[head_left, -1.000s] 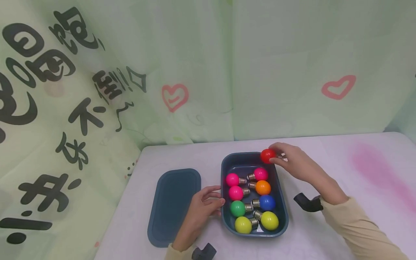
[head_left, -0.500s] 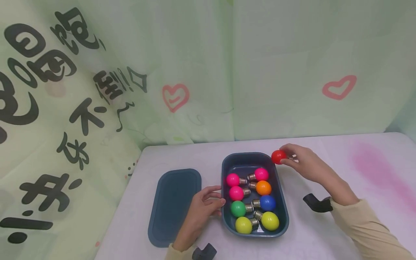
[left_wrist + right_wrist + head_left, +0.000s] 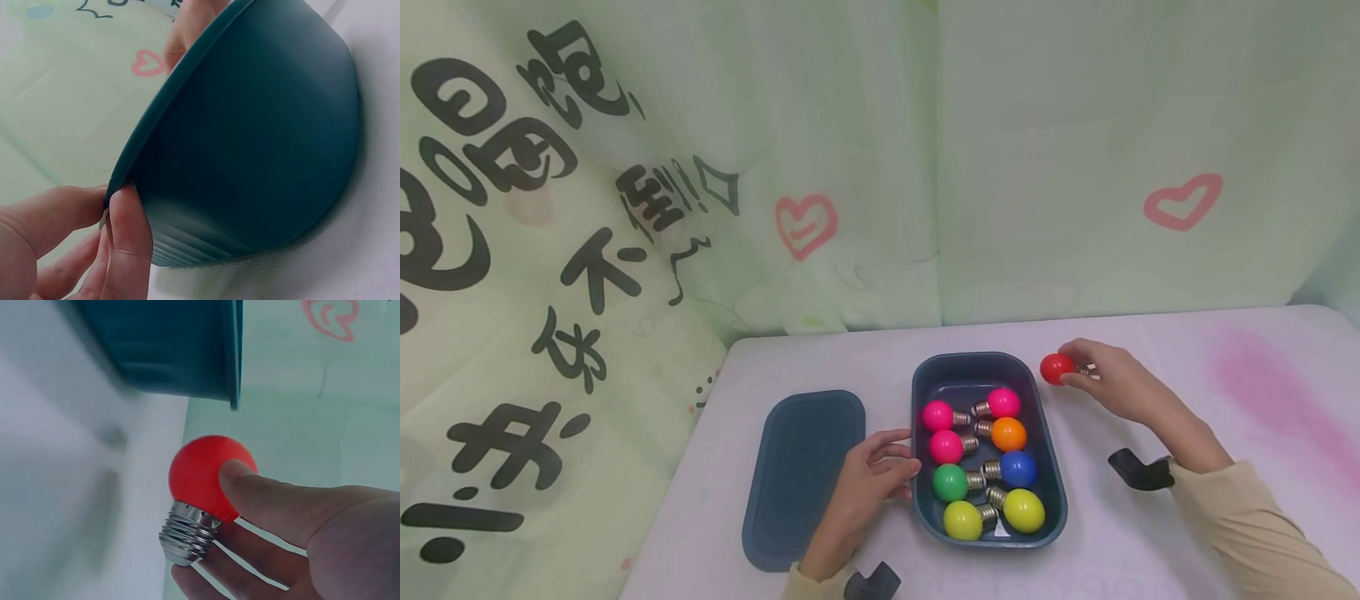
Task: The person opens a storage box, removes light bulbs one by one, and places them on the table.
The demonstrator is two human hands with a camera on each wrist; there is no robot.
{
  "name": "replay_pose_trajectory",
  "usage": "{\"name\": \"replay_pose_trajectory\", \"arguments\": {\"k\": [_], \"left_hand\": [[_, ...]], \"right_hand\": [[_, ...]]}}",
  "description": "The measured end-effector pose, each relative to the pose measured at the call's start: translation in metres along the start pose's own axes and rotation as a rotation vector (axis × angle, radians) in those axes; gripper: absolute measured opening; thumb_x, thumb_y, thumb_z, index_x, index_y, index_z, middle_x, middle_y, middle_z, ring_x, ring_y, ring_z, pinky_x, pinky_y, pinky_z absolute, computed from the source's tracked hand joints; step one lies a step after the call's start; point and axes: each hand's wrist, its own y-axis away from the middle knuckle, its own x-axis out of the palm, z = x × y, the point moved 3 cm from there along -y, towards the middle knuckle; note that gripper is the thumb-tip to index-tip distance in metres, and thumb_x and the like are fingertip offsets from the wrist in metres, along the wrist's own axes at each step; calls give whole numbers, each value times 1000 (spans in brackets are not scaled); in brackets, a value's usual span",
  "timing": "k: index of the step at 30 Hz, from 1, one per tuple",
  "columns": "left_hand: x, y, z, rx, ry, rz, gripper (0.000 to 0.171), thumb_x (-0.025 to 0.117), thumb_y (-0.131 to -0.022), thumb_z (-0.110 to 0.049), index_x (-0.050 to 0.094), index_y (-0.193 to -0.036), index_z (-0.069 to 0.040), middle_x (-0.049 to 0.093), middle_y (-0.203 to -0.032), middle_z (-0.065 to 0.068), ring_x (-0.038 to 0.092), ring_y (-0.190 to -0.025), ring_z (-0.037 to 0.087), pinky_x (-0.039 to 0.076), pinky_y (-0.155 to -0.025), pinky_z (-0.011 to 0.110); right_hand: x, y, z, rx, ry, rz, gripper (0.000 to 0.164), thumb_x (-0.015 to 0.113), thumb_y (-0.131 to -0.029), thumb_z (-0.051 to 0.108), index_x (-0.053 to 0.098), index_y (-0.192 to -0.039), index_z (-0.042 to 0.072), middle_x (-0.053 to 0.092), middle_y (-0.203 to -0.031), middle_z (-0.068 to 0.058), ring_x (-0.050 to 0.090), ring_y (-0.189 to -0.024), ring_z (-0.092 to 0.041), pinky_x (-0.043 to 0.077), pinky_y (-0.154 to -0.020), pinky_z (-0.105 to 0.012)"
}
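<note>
My right hand (image 3: 1112, 379) pinches a red light bulb (image 3: 1056, 368) just outside the far right corner of a dark blue plastic bin (image 3: 970, 367). In the right wrist view the thumb presses on the red globe, and the metal screw base points away from the bin. My left hand (image 3: 868, 479) grips the bin's left rim between thumb and fingers, clearest in the left wrist view. Inside the bin lie two columns of bulbs: three pink (image 3: 946, 447), an orange (image 3: 1008, 434), a blue (image 3: 1018, 469), a green (image 3: 951, 482) and two yellow (image 3: 1024, 510).
A flat dark blue lid (image 3: 805, 467) lies on the white tablecloth (image 3: 1157, 550), left of the bin and partly behind the left forearm. A green curtain (image 3: 1037, 250) with hearts and black lettering hangs behind the table and along its left.
My right hand has carried the red bulb rightwards from over the bin's far right corner to outside its rim, and slightly lower. The left hand and the other bulbs have stayed put.
</note>
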Motion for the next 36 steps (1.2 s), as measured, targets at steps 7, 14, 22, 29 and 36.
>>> {"name": "replay_pose_trajectory", "arguments": {"k": [7,14,22,29,36], "left_hand": [[0,0,0,-9,-7,-9,47,76,-87,-16,62,-131,-9,67,-103,7,68,-83,15,60,-68,28],[0,-1,1,-9,-7,-7,47,77,-87,-16,61,-131,-9,67,-103,7,68,-84,15,60,-68,28],[0,-1,1,-10,14,1,47,76,-87,-14,61,-131,-7,67,-103,7,68,-84,15,60,-67,27],[0,-1,1,-9,4,-2,46,76,-87,-13,62,-130,-8,67,-102,7,68,-83,15,60,-68,27],[0,-1,2,-4,6,-2,46,76,-86,-12,62,-130,-7,67,-102,8,67,-82,14,59,-67,27]], "right_hand": [[4,-2,-9,11,2,11,46,73,-88,9,55,-124,-12,61,-114,-32,58,-105,-48,51,-90,-61],[8,-3,-16,15,6,17,43,73,-87,8,56,-121,-12,62,-111,-31,58,-104,-48,51,-91,-61],[13,-4,-22,30,4,33,43,73,-87,9,56,-121,-12,62,-112,-32,58,-106,-48,50,-91,-61],[14,-3,-22,37,1,49,45,72,-88,9,54,-123,-13,61,-115,-34,57,-109,-50,49,-93,-61],[14,-2,-19,38,7,62,49,70,-89,10,51,-127,-14,57,-121,-36,54,-114,-52,47,-95,-63]]}}
